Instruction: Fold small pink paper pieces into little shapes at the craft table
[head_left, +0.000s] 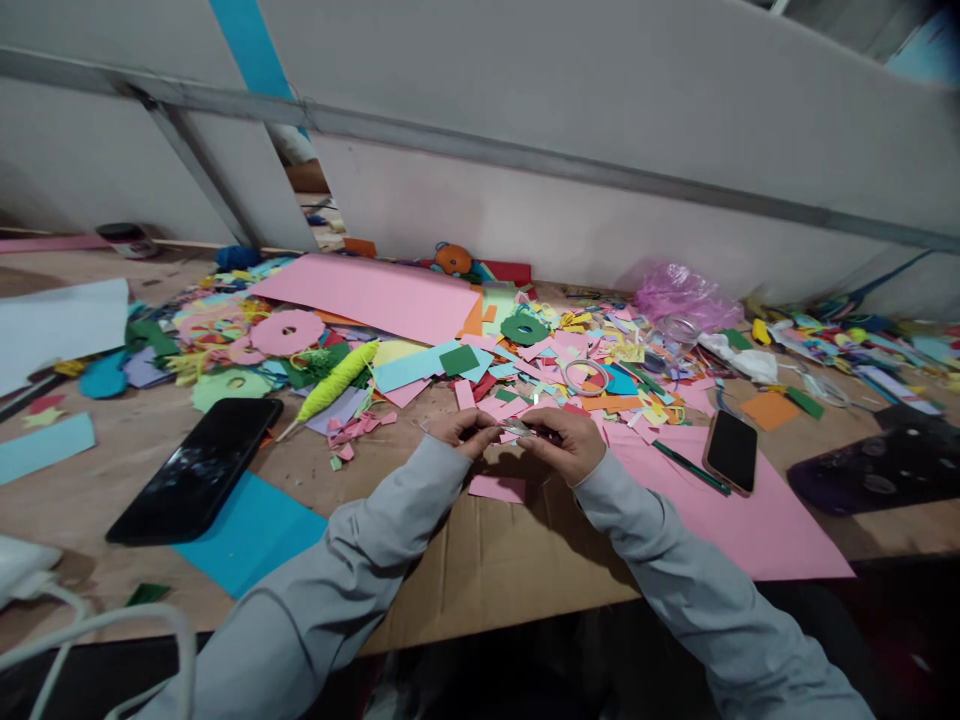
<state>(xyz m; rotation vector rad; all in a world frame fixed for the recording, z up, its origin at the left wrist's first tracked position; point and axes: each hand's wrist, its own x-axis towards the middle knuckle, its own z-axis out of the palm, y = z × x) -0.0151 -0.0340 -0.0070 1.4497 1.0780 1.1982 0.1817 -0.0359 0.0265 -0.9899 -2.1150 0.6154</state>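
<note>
My left hand (463,430) and my right hand (568,443) meet above a brown cardboard sheet (517,580), fingertips pinched. Between them is a small shiny, see-through piece (514,428), too small to name, with both hands closed on it. A pink paper strip (498,488) lies on the cardboard just below the hands. Beyond my fingers spreads a heap of coloured paper scraps (525,350), with a roll of tape (585,376) on it. Right of my right hand, a green pen (690,467) rests on a large pink sheet (772,540).
A black phone (196,470) lies at left on blue paper (255,530), near a yellow-green yarn spindle (337,382). At right are a smaller phone (731,452) and a dark bottle (870,470). White cables (97,625) loop at lower left. A grey partition (525,210) stands behind.
</note>
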